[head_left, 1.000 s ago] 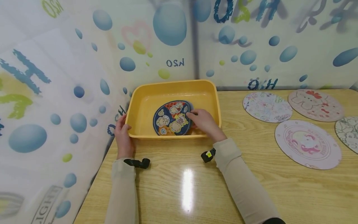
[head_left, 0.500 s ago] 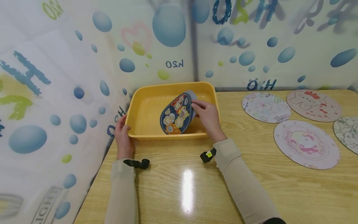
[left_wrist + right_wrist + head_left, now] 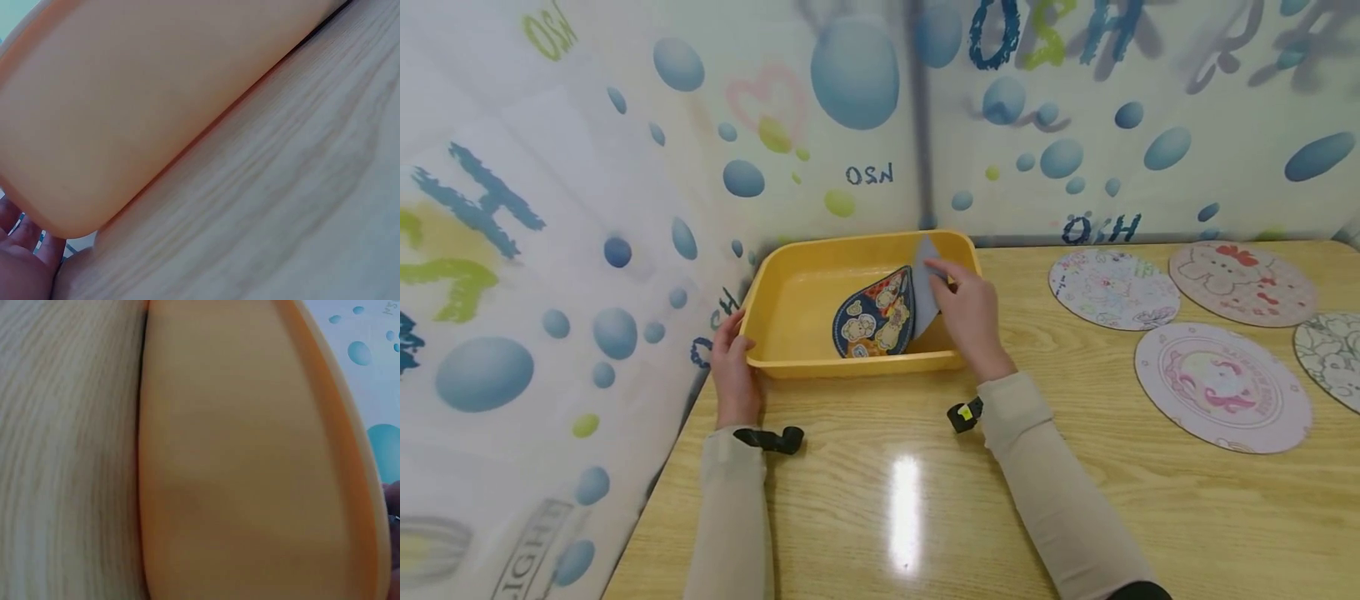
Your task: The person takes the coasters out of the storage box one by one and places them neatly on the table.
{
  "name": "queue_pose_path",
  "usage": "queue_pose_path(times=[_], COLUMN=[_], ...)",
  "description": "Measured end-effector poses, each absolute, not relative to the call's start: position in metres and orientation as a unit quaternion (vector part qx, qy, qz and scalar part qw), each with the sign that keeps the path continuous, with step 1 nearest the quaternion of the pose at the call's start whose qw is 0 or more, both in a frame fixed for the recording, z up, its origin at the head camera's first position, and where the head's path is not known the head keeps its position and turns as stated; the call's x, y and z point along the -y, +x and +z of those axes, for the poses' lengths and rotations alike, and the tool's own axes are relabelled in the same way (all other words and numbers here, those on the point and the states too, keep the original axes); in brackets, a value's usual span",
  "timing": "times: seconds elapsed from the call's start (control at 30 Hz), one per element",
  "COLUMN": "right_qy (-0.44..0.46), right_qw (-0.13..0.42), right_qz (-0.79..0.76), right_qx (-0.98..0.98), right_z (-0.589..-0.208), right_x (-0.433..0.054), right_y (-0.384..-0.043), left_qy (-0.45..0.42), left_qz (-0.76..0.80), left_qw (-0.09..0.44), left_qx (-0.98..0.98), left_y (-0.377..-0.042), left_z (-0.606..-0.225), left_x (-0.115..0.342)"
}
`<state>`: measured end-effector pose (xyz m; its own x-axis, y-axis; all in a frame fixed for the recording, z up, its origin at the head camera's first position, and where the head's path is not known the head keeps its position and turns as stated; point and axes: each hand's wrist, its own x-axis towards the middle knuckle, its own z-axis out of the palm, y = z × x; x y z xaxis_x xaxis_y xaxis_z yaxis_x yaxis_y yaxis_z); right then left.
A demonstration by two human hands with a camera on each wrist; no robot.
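Note:
A yellow plastic tub (image 3: 797, 367) stands on the wooden table, its outer wall (image 3: 125, 112) filling much of the left wrist view. My left hand (image 3: 733, 375) grips its left end, thumb over the rim. Inside lies a round dark-blue mat (image 3: 874, 321) with cartoon bears, near the front right. My right hand (image 3: 966, 312) reaches over the tub and pinches a thin grey sheet (image 3: 927, 287) that stands tilted against the blue mat's right edge. Whether the sheet is a separate mat or the blue one's underside, I cannot tell. Right fingers (image 3: 394, 500) barely show in the right wrist view.
Several round printed mats lie flat on the table at the right, among them a pink unicorn mat (image 3: 1223, 387), a doodle mat (image 3: 1114, 289) and a bunny mat (image 3: 1243, 283). A bubble-patterned curtain (image 3: 857, 75) closes off the back and left.
My right hand has risen and shifted right, lifting the grey sheet, so more of it shows. The blue mat has tilted and moved slightly right. My left hand stays on the tub.

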<state>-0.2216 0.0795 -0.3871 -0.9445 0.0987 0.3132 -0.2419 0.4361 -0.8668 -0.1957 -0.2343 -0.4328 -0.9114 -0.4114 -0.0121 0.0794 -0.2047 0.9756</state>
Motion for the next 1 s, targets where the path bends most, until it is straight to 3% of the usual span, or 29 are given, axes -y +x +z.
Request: queue_pose_path(times=[0.23, 0.43, 0.7, 1.0], right_qy=[0.074, 0.042, -0.008, -0.029], right_qw=[0.198, 0.196, 0.162, 0.167], right_qz=[0.457, 0.452, 0.567, 0.726], right_qx=[0.864, 0.869, 0.808, 0.667], right_z=[-0.382, -0.376, -0.372, -0.374], right_x=[-0.091, -0.104, -0.129, -0.153], right_y=[-0.223, -0.225, -0.225, -0.227], left_qy=[0.14, 0.155, 0.18, 0.217], left_qz=[-0.767, -0.756, -0.757, -0.746], left_qw=[0.163, 0.176, 0.218, 0.25], left_qx=[0.604, 0.611, 0.589, 0.578], left_y=[-0.195, -0.195, -0.197, -0.196], left_z=[-0.436, -0.437, -0.435, -0.435], left_x=[0.236, 0.236, 0.237, 0.238])
